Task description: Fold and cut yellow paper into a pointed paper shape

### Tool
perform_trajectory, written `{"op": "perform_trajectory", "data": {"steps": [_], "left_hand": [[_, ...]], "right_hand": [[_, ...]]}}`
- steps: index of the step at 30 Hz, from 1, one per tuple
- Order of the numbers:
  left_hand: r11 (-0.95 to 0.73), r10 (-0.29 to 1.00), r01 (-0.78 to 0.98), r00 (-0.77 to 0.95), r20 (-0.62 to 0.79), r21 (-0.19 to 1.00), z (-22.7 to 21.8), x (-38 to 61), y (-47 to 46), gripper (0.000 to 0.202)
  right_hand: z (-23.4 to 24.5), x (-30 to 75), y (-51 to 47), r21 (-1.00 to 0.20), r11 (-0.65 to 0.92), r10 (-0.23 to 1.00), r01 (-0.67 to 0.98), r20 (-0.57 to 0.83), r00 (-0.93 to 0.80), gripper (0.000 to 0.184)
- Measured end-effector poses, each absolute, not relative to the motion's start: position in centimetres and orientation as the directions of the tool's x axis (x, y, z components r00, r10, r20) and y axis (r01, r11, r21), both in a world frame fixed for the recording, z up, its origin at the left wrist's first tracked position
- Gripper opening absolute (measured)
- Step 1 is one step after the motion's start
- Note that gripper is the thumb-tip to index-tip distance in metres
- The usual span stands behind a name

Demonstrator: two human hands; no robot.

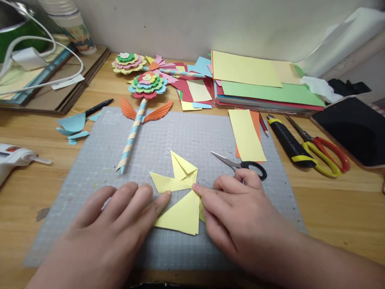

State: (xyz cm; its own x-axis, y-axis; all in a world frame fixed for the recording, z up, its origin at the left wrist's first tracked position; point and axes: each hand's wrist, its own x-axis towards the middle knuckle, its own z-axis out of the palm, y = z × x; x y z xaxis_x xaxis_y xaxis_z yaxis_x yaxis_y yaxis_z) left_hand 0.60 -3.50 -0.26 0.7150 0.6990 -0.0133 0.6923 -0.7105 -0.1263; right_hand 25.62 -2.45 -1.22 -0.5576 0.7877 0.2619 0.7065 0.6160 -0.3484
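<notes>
On the grey cutting mat [174, 136] lies a folded yellow paper shape [173, 182] with pointed flaps and a crease across its upper point. Below it is a yellow paper piece [183, 214] with a straight lower edge; whether the two are joined I cannot tell. My left hand [120, 224] rests at the left, fingers bent and apart, one fingertip touching the paper near the gap. My right hand [237, 212] has its index fingertip on the paper's right corner and its other fingers curled. A bit of yellow paper shows beneath that hand.
Small scissors [237, 164] and yellow strips [248, 134] lie beyond my right hand. Farther right are a utility knife [290, 140], larger scissors [326, 154] and a tablet [355, 130]. A paper flower [134, 130] lies behind; a glue gun [18, 158] is at left.
</notes>
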Motion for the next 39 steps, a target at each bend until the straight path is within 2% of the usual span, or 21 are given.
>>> {"op": "perform_trajectory", "data": {"steps": [7,10,14,16,20,22,25,27,30,34,36,39], "left_hand": [[-0.673,0.733,0.728,0.680,0.012,-0.127,-0.4,-0.6,-4.1,0.073],[-0.670,0.734,0.734,0.678,0.049,-0.114,-0.3,-0.6,-3.9,0.067],[-0.617,0.786,0.787,0.616,0.048,-0.001,0.6,0.8,-2.9,0.037],[-0.572,0.818,0.819,0.566,0.098,0.045,1.1,1.8,-2.5,0.024],[-0.570,0.814,0.779,0.578,0.053,0.262,1.1,4.0,-2.2,0.008],[-0.572,0.798,0.752,0.602,0.011,0.329,0.7,4.9,-2.2,0.022],[-0.554,0.797,0.758,0.602,-0.042,0.344,0.0,5.8,-2.3,0.043],[-0.546,0.799,0.771,0.597,-0.073,0.328,-0.4,6.1,-2.3,0.041],[-0.534,0.802,0.775,0.590,-0.088,0.337,-0.7,6.1,-2.4,0.035],[-0.495,0.834,0.776,0.551,-0.037,0.391,-0.1,5.4,-2.1,0.028],[-0.498,0.849,0.790,0.529,0.015,0.358,0.3,4.9,-1.8,0.026],[-0.490,0.868,0.816,0.489,0.084,0.306,0.8,4.1,-0.9,0.030]], "right_hand": [[-1.0,25.8,-2.3,-0.351,0.624,0.781,0.698,0.243,-0.575,0.024],[-1.0,25.7,-2.3,-0.358,0.627,0.778,0.692,0.239,-0.581,0.021],[-1.1,25.7,-2.3,-0.371,0.649,0.758,0.664,0.243,-0.606,0.014],[-1.2,25.8,-2.2,-0.397,0.646,0.760,0.652,0.260,-0.595,0.015],[-1.4,26.0,-2.0,-0.474,0.606,0.790,0.639,0.259,-0.556,0.018],[-1.5,26.1,-1.8,-0.522,0.570,0.810,0.634,0.227,-0.541,0.019],[-1.5,26.2,-1.6,-0.574,0.523,0.831,0.630,0.179,-0.527,0.015],[-1.4,26.2,-1.8,-0.560,0.504,0.849,0.658,0.179,-0.497,0.013],[-1.3,26.1,-2.6,-0.441,0.486,0.871,0.755,0.176,-0.458,0.012],[-1.5,25.7,-3.8,-0.268,0.497,0.867,0.826,0.122,-0.482,0.041],[-1.5,25.6,-3.9,-0.260,0.515,0.856,0.817,0.100,-0.507,0.043],[-1.4,25.7,-3.5,-0.313,0.539,0.836,0.782,0.082,-0.543,0.034]]}}
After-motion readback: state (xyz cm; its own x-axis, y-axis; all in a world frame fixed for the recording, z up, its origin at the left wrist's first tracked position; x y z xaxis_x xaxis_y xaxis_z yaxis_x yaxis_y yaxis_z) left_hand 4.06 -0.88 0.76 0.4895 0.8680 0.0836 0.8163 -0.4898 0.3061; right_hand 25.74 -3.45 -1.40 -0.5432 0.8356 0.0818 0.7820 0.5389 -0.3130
